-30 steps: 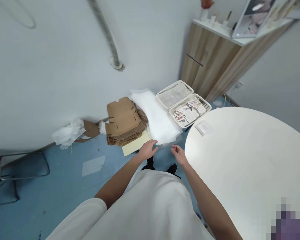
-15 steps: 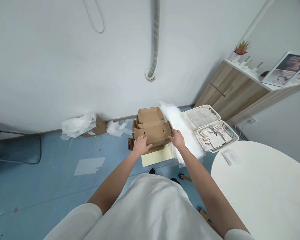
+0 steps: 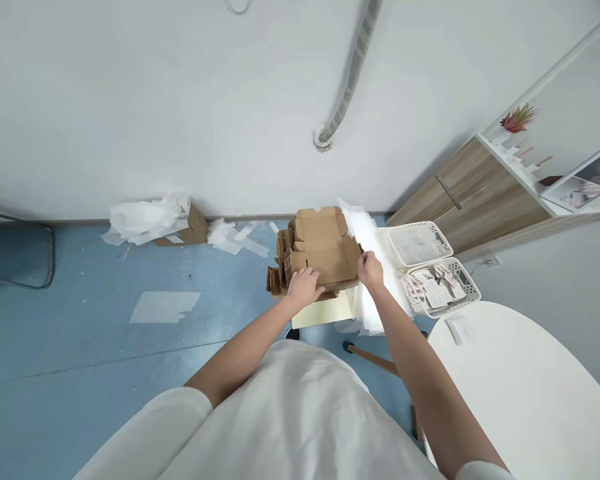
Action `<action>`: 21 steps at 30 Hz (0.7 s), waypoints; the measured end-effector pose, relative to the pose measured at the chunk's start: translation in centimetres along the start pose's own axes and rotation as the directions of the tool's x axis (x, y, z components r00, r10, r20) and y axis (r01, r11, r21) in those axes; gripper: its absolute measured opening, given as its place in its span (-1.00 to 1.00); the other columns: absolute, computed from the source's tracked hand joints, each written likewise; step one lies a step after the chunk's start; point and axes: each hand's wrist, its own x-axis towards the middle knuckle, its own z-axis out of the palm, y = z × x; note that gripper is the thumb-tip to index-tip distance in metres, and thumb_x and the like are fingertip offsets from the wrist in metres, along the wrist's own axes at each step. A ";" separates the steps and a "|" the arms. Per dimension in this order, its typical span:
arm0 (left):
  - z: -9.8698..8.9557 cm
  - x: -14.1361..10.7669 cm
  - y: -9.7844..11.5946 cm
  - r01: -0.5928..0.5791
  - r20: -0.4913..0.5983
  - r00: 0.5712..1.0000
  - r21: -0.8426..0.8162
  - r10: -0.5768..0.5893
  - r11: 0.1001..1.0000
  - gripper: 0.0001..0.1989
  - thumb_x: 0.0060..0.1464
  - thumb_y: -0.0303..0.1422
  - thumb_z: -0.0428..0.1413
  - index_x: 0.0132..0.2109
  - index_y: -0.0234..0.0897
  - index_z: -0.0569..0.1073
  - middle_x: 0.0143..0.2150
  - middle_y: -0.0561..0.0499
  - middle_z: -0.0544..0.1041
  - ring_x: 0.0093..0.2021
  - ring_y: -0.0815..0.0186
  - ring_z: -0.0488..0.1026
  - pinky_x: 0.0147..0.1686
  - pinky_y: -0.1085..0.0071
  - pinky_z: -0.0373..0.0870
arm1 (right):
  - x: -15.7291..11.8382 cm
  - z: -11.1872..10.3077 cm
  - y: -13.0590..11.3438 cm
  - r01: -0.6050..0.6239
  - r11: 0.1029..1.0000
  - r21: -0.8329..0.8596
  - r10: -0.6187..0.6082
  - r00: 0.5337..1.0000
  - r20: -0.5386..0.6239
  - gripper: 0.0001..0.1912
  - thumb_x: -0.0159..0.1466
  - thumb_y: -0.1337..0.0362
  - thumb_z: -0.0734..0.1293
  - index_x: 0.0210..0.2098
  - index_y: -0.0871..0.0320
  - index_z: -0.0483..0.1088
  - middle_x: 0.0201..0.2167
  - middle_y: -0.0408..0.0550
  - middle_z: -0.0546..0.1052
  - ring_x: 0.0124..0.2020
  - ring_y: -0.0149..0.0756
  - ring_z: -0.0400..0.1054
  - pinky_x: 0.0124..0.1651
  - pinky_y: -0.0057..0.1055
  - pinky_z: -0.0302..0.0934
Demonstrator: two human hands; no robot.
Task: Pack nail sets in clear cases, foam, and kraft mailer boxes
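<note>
A brown cardboard box (image 3: 325, 257), partly unfolded with its lid panel laid back, sits on a pile of cardboard near the wall. Its near left edge is gripped by my left hand (image 3: 304, 287), fingers over the panel and thumb apart. My right hand (image 3: 371, 268) is closed in a pinch at the right side flap; the fingertips are partly hidden. Beneath and to the left, more folded cardboard (image 3: 276, 281) sticks out. A pale yellow sheet (image 3: 320, 313) shows below the pile on the near side.
White packing sheets (image 3: 373, 303) lie right of the cardboard, beside a white basket (image 3: 419, 243) and another basket (image 3: 475, 293) holding printed cards. A round white table (image 3: 525, 373) stands at the right. White wrapping (image 3: 147, 220) and a carton (image 3: 196, 227) lie against the wall.
The box's lid panel and right flap now lie more open. My right hand has closed at the right flap. The view has shifted, so the hands sit slightly farther right.
</note>
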 end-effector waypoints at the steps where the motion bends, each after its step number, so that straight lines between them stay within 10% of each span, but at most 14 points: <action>1: 0.1 0.3 0.3 -0.011 0.004 1.000 -0.012 0.011 1.000 -0.64 0.00 -0.19 0.03 -0.07 -0.28 0.35 -0.08 -0.17 0.37 -0.04 0.05 0.28 -0.08 0.16 0.18 | 0.0 -0.2 -0.1 -0.004 0.999 0.051 0.004 1.000 0.000 -0.81 0.19 0.26 0.05 -0.28 0.13 0.23 -0.43 0.00 0.43 -0.40 -0.22 0.31 -0.35 -0.34 0.10; 7: 0.6 1.6 1.0 -0.077 0.044 0.996 -0.020 0.078 0.997 -0.73 0.14 -0.29 -0.13 -0.13 -0.27 0.38 -0.17 -0.12 0.41 -0.13 0.16 0.35 -0.15 0.28 0.25 | -0.8 -1.9 0.2 -0.079 0.902 0.425 0.079 0.997 0.017 -0.72 0.21 0.12 0.03 -0.21 0.14 0.17 -0.38 -0.05 0.41 -0.44 -0.32 0.34 -0.33 -0.38 0.18; 12: 0.3 1.9 0.8 -0.049 0.061 0.997 0.017 0.048 0.999 -0.68 0.19 -0.33 -0.23 -0.19 -0.28 0.41 -0.21 -0.10 0.43 -0.19 0.24 0.38 -0.19 0.33 0.27 | -4.3 -1.8 0.4 0.080 0.931 0.357 0.007 0.971 -0.237 -0.62 0.15 0.07 0.16 -0.11 0.17 0.20 -0.13 0.06 0.34 -0.23 -0.26 0.28 -0.15 -0.30 0.17; 21: -1.4 1.2 1.4 -0.077 -0.159 0.985 -0.084 0.063 0.993 -0.67 0.19 -0.32 -0.24 -0.17 -0.27 0.39 -0.22 -0.09 0.43 -0.16 0.23 0.34 -0.16 0.31 0.24 | -8.1 0.6 -0.4 0.016 0.891 0.454 -0.092 0.985 0.147 -0.69 0.23 0.18 0.19 -0.06 0.14 0.26 -0.04 -0.01 0.34 -0.12 -0.28 0.29 -0.11 -0.24 0.24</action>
